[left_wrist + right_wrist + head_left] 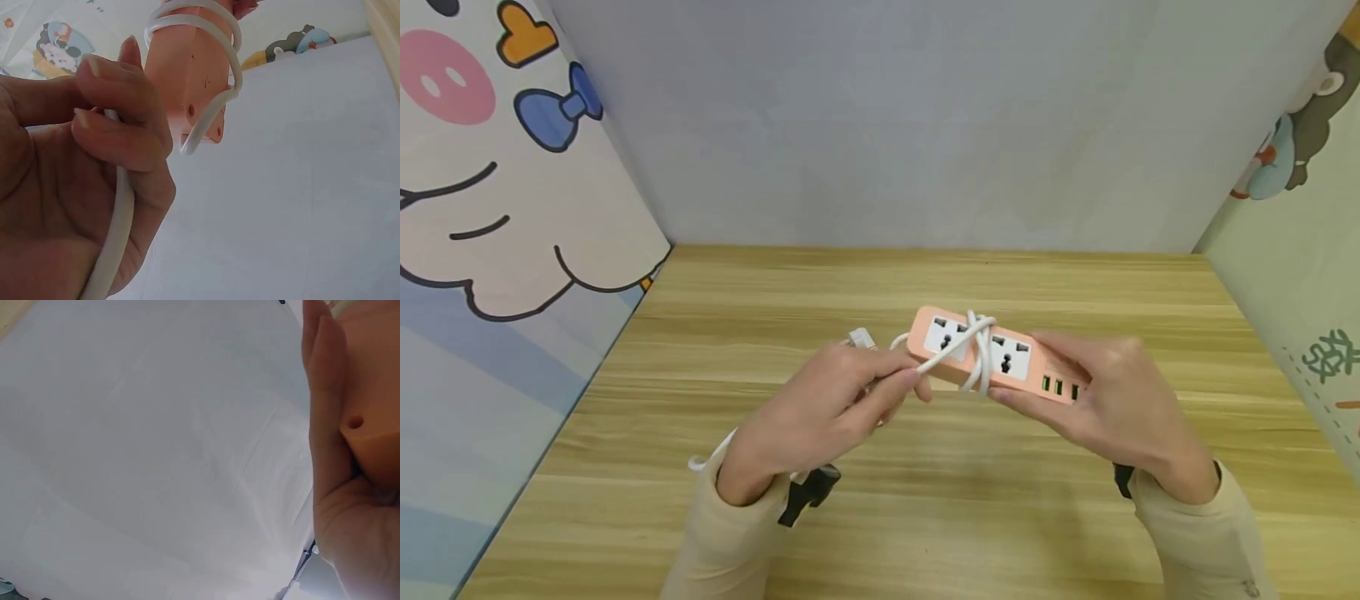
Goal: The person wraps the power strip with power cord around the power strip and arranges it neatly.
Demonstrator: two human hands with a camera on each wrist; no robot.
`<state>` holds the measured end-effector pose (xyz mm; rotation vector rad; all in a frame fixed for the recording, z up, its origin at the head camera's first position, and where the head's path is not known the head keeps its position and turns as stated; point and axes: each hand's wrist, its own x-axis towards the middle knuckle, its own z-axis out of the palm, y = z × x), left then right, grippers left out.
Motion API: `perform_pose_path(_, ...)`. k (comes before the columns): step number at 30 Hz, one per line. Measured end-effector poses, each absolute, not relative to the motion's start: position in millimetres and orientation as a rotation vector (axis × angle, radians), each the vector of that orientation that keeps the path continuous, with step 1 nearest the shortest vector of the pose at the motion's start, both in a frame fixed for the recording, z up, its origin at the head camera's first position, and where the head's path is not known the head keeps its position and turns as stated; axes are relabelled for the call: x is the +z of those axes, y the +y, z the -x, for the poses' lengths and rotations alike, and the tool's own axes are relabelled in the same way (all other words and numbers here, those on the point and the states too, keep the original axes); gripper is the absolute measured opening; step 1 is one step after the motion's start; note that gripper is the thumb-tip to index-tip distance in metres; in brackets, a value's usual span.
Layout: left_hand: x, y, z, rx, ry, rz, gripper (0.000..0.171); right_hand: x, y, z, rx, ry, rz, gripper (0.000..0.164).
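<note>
An orange-pink power strip (1037, 367) with white socket faces and green USB ports is held above the table, its right end gripped by my right hand (1120, 400). White cord (981, 354) loops around its middle, between the two sockets. My left hand (827, 408) pinches the cord just off the strip's left end, and the cord runs on through the curled fingers in the left wrist view. A white plug (862, 338) shows behind the left hand. In the right wrist view, the strip's underside (375, 381) lies against the right palm and fingers.
The wood-grain table (985, 517) spreads beneath both hands. A pale grey wall (925, 125) stands at the back, with cartoon-printed panels (512, 208) at left and right. More white cord (700, 462) trails by the left wrist, near a black wrist mount (811, 493).
</note>
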<state>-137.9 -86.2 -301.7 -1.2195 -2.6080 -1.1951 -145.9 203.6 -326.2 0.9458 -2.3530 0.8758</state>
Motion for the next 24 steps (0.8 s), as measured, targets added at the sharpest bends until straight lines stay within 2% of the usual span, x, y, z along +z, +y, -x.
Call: perform_pose_path(24,-305.0,-91.9,145.4,-1.249,-2.749,1.452,0.028,-325.1,205.5,147.3,0.946,-2.258,-0.875,0.042)
